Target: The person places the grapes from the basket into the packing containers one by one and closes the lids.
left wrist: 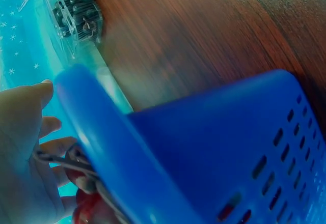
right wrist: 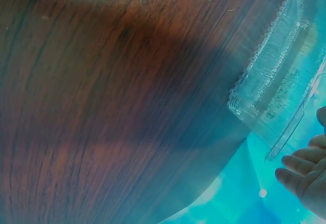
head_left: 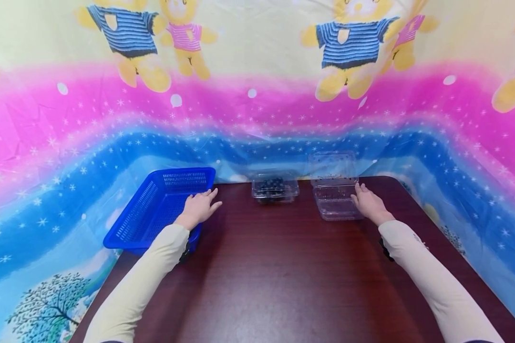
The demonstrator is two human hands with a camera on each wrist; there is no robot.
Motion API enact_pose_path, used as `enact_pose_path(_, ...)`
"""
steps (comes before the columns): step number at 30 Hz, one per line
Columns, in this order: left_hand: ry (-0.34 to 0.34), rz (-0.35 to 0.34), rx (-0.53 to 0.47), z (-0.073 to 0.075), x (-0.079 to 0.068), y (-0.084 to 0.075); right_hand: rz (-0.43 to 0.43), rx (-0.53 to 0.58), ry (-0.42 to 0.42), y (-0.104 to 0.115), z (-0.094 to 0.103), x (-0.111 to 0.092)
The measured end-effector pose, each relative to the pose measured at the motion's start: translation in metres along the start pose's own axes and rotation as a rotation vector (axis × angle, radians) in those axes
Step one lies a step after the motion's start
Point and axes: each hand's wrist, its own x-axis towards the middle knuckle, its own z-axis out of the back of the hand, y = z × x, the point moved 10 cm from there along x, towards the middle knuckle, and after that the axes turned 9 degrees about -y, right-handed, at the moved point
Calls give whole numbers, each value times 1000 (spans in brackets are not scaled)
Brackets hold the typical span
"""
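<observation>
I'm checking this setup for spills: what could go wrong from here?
The blue basket seems to jut past the left edge of the table; a bump from the left hand might tip it. The open clear box sits near the back edge, beside the right hand, so a careless reach could knock it off.

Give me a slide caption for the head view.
Left hand by a blue basket, right hand by an open clear container, a box of dark fruit between them.

Head and left wrist: shared basket (head_left: 139, 213)
</observation>
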Motion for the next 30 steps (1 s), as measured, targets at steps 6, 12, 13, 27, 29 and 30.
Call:
enact_pose_path(6,-3,13,-8,7,-6,3,5,10,-26,1,2,-1)
enact_pose_path(12,-14,2,2,9,-9,5,-4,11,-5,-2,0,-2)
enact_pose_path(13,-15,2,1,9,-10,5,-3,11,-3,-2,0,-2)
enact_pose_path(27,10,31,1,9,-15,19,-18,77,-25,-7,3,-2)
enact_pose_path(29,12,32,-2,10,-16,21,-21,85,-26,-7,4,-2)
enact_pose_path(30,14,31,-2,10,-17,22,-22,88,-29,-8,5,-2)
